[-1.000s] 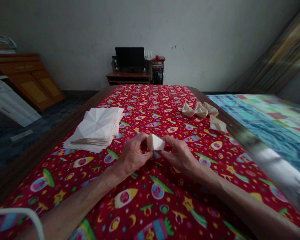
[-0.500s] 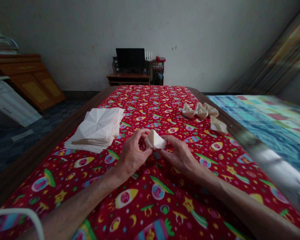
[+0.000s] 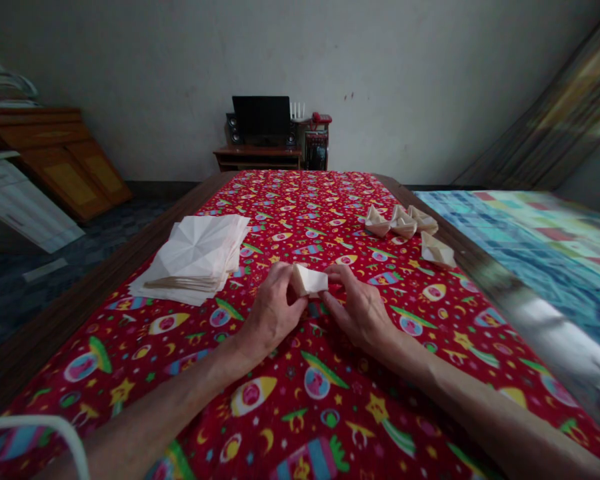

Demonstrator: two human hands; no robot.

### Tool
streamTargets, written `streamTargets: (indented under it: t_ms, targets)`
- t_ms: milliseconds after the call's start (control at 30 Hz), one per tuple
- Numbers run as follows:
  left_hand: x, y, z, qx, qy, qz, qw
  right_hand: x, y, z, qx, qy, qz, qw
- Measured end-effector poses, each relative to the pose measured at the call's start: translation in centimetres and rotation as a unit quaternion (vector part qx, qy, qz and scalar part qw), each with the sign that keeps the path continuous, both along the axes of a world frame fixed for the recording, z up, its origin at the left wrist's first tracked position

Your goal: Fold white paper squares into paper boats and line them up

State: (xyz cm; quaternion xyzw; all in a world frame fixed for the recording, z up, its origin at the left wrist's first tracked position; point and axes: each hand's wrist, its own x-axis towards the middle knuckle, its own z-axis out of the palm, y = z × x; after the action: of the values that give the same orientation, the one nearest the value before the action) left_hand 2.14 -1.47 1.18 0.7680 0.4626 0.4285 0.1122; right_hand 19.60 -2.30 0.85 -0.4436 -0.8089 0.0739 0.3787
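Observation:
A small folded piece of white paper is pinched between both my hands just above the red patterned tablecloth. My left hand grips its left side with fingers curled round it. My right hand holds its right side with thumb and fingertips. A stack of creased white paper sheets lies to the left of my hands. Several finished folded paper shapes sit at the far right of the table, with one more folded shape nearer.
The table's wooden edge runs along the left. A bed with a colourful checked cover adjoins on the right. A low desk with a dark monitor stands against the far wall. A white curved bar shows at bottom left.
The paper has been turned and pressed narrower between my hands, which have shifted slightly closer together and lower toward the cloth.

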Motion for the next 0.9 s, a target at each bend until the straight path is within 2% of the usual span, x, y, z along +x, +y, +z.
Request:
streamTargets:
  t_ms: [167,367,533,667,767,900]
  targets:
    - [0.1,0.2,-0.5,-0.010,-0.007,-0.007,1.000,0.0,-0.1,0.1,0.054,-0.093,-0.050,0.993]
    - [-0.9,0.5,-0.7,0.032,-0.006,-0.023,0.999,0.7,-0.6,0.5,0.080,-0.088,0.029,0.992]
    - [-1.7,0.4,-0.2,0.007,0.003,-0.047,0.999,1.0,-0.3,1.2,0.017,0.020,0.044,0.999]
    - [-1.8,0.3,0.1,0.013,-0.001,-0.087,0.996,1.1,0.6,1.6,-0.048,0.093,0.049,0.993]
    - [-1.6,0.1,0.2,0.024,-0.012,-0.124,0.992,1.3,0.9,1.6,-0.091,0.122,0.091,0.984]
    - [-1.4,-0.1,0.2,-0.005,-0.044,-0.156,0.987,1.3,0.8,1.6,-0.119,0.127,0.142,0.974]
